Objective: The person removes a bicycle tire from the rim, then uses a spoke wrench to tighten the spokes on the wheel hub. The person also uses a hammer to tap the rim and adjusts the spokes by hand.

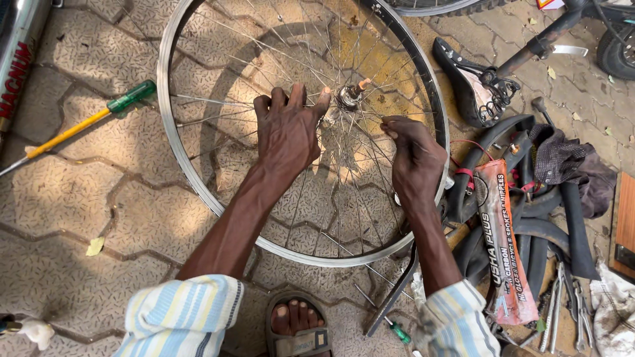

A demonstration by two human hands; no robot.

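Bicycle wheel flat on paving, left hand gripping spokes beside hub, right hand pinching one spoke at 3 o'clock of hub.

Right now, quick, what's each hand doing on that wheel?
Left hand: fingers spread, resting on the spokes beside the hub; grip cannot be told.
Right hand: fingertips pinched shut on a spoke.

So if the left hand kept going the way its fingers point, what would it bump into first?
Probably the wheel hub: the left hand points up across the spokes, its fingertips almost beside it. Depth is hard to judge.
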